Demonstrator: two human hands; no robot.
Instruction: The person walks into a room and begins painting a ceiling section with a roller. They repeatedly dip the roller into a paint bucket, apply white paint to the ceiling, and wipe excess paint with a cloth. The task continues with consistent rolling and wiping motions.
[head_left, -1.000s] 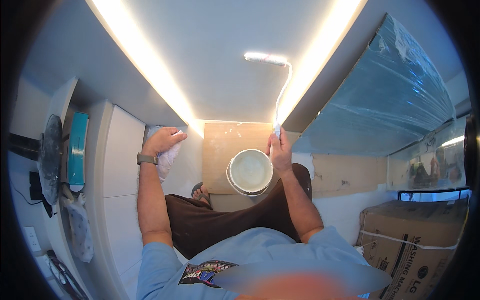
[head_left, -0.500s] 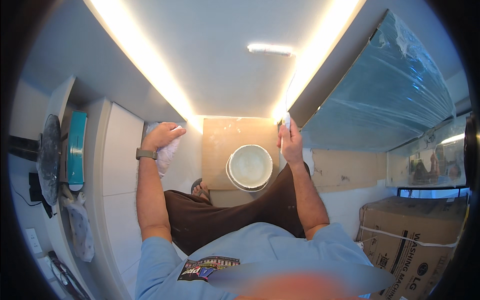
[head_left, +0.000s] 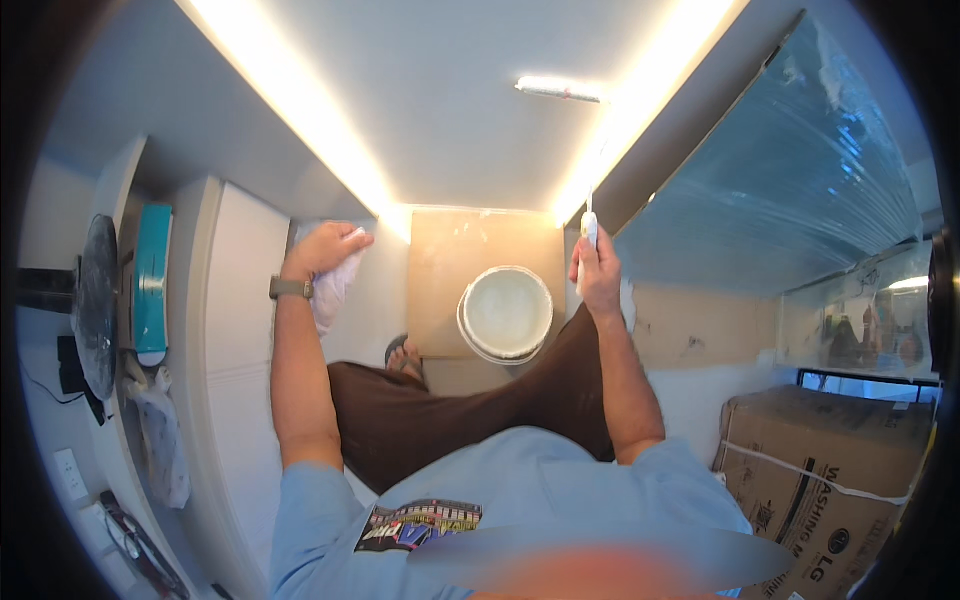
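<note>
My right hand is closed round the white handle of a paint roller. Its thin rod runs up from the handle, and the pale roller sleeve lies crosswise against the smooth whitish surface, next to the right light strip. My left hand grips a bunched white cloth, which hangs down past the wrist. Between my hands, lower down, stands a round bucket with pale, paint-like liquid inside and a wire bail at its side. The bucket rests on a brown cardboard sheet.
Bright light strips border the whitish surface. A plastic-wrapped panel leans at the right, above a large cardboard box. Shelving at the left holds a teal box and a plastic bag. My sandalled foot is near the bucket.
The whole view has shifted slightly. The roller and my right hand have moved a little to the right, the sleeve also slightly upward. Both hands keep their hold.
</note>
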